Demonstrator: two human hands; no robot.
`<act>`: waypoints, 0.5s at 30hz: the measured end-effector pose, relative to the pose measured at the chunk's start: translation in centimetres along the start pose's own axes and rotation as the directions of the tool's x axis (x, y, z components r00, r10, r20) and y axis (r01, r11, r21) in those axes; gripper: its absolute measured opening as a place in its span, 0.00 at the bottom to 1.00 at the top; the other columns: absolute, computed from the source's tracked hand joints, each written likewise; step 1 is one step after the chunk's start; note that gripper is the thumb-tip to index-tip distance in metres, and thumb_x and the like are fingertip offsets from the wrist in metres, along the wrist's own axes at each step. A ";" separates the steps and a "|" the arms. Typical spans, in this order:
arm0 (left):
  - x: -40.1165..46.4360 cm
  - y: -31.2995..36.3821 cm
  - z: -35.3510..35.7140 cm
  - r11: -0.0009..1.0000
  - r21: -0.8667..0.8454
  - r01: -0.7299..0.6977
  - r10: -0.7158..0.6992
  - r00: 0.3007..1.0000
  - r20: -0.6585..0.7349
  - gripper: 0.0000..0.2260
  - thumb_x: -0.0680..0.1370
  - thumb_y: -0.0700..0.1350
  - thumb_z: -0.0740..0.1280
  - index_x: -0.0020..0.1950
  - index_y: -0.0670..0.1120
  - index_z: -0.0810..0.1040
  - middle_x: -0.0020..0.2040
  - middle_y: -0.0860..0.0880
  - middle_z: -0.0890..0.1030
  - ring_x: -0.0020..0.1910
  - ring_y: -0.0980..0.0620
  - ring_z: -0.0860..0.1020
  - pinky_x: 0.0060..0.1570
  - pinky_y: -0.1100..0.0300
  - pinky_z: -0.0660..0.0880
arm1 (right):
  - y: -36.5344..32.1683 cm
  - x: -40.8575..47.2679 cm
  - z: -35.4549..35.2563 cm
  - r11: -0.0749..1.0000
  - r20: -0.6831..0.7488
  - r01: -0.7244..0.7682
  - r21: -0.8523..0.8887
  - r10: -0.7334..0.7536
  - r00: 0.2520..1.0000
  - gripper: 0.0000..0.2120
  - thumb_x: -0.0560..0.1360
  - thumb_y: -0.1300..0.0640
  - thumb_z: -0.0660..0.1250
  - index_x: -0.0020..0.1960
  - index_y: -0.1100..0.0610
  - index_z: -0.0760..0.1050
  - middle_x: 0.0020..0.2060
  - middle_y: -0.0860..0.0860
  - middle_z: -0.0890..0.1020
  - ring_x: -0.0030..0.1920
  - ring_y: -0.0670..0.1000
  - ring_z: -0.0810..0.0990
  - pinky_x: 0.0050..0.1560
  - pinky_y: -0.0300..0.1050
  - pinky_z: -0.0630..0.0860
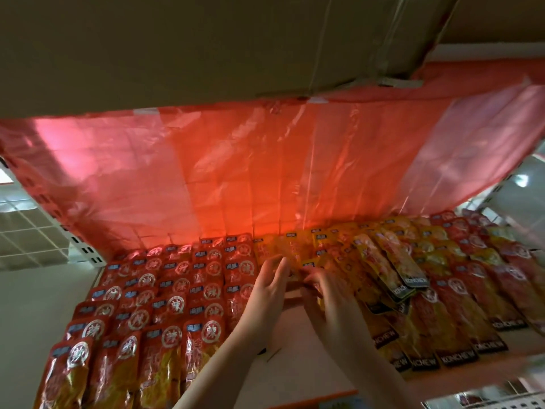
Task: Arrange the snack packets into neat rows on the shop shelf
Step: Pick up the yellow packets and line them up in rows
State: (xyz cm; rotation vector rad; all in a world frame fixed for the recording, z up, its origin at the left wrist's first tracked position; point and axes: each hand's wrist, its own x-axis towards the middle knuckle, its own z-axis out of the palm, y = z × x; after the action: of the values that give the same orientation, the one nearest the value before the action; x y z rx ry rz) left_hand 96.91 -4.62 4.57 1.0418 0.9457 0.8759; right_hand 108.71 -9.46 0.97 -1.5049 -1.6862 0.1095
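Red plastic sheet [265, 172] under brown cardboard [177, 45]; white grid panel [26, 231] left.

Both arms reach forward, left hand [269, 286] and right hand [327, 293] fingers extended, close together.

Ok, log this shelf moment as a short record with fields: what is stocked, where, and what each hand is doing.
setting: shop shelf seen from above, red plastic sheet at the back, cardboard box overhead
left block: red packets in neat overlapping rows
right block: yellow packets and more red ones, less even, some lying askew
left hand: fingers extended, touching the yellow packets at the back of the middle gap
right hand: fingers on the same yellow packets; grip unclear
gap: bare shelf strip between the blocks, under the arms
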 end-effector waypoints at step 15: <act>1.6 -3.6 3.2 0.866 0.466 -0.182 0.157 0.983 0.092 0.10 0.78 0.51 0.61 0.50 0.49 0.79 0.45 0.49 0.82 0.44 0.51 0.79 0.48 0.52 0.75 | 4.8 0.1 -5.7 0.991 -0.105 0.012 -0.134 -0.027 0.994 0.14 0.77 0.52 0.58 0.52 0.59 0.78 0.51 0.49 0.79 0.54 0.50 0.77 0.53 0.50 0.77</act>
State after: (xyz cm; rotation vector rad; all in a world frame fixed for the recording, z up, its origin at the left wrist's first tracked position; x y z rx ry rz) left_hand 100.94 -5.07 1.52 1.5820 1.0635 0.7716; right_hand 116.02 -10.66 1.94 -1.5637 -1.6493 -0.0948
